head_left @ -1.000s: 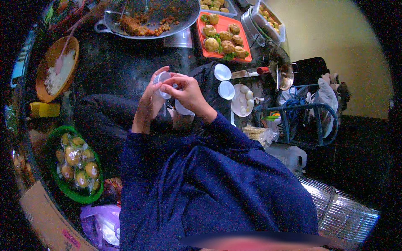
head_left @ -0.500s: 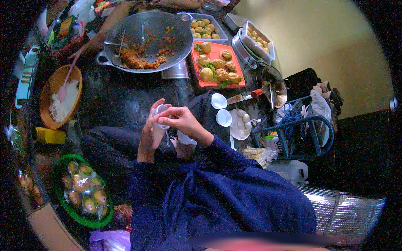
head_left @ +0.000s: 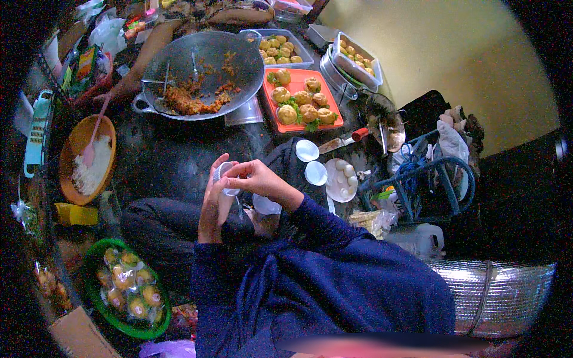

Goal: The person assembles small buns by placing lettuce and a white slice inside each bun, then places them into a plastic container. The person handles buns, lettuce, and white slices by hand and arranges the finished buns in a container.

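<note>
Between the fingers of both hands, a small pale cup (head_left: 222, 171).

Left of it, the left hand (head_left: 215, 200) grips the cup; the right hand (head_left: 253, 180) has thumb and fingers drawn together against it, though whether they are closed on it cannot be told. Right of the fingers lie two white cups (head_left: 307, 151) and a plate (head_left: 332, 188) of pale, rounded pieces; beyond the fingers, a wok (head_left: 239, 65) and an orange tray (head_left: 301, 73).
</note>
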A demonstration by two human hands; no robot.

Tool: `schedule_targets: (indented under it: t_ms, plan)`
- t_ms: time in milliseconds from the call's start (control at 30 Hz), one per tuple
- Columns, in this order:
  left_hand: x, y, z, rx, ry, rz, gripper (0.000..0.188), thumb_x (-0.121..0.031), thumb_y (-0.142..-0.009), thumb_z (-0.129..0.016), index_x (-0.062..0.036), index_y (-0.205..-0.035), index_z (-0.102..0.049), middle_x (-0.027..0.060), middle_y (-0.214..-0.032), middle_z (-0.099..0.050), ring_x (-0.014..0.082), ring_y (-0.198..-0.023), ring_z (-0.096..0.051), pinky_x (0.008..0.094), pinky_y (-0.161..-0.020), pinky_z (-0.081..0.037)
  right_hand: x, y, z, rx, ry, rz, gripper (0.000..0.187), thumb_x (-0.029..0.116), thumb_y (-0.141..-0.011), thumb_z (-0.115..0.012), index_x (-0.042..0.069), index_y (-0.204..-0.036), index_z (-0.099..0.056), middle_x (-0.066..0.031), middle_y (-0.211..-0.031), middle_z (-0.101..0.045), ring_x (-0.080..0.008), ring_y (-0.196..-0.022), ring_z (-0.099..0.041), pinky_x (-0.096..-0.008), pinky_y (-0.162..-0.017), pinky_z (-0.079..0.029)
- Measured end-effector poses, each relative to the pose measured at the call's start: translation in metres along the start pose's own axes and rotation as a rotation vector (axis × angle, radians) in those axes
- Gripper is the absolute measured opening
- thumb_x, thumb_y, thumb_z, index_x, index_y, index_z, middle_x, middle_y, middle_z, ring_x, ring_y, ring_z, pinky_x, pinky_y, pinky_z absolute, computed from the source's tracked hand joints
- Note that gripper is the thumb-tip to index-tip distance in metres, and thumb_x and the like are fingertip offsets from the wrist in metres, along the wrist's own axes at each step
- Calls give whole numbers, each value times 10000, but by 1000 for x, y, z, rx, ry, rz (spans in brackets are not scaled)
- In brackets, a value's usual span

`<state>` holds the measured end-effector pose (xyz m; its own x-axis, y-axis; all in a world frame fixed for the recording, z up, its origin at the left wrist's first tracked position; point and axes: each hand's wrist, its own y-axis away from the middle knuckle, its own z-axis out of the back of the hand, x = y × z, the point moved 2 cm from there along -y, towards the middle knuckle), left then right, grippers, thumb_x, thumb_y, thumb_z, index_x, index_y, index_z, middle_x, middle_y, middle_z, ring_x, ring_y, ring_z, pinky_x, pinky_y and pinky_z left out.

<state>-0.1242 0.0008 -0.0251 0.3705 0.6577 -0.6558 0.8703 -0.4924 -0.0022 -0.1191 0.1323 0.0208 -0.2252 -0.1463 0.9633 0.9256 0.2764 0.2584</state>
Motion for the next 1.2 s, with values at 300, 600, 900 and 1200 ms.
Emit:
schedule_targets:
  t_ms: [300,600,900,1200]
  plan:
    - [2,0,-4,-2,-66,-1,631,-252,-841,-565,-65,-1387,-310,115,-1207,-482,228,-1110,-500,349,-992,-369,-3,3,-2,-60,138,40,226,184,-843,-657,-21,-930,-695,-38,-841,-674,-97,-781,-591,-258,-730,-475]
    - [1,-1,0,-99,-250,-9,572,-187,-859,-561,-69,-1372,-339,119,-1172,-510,207,-1082,-511,319,-962,-389,-3,11,1,-247,282,53,232,174,-804,-651,-38,-888,-693,-56,-767,-681,-84,-708,-588,-257,-671,-488]
    - [2,1,0,-131,-82,22,544,-193,-878,-563,-77,-1363,-345,104,-1176,-513,202,-1084,-520,335,-940,-418,8,30,6,-395,212,173,181,135,-821,-638,-40,-851,-676,-52,-732,-674,-84,-674,-609,-242,-623,-492]
    - [16,-19,24,-231,-39,40,498,-251,-913,-558,-88,-1338,-356,136,-1178,-516,231,-1049,-552,376,-887,-474,3,41,31,-536,145,191,175,144,-855,-635,-26,-880,-669,-26,-768,-656,-76,-688,-587,-220,-627,-475]
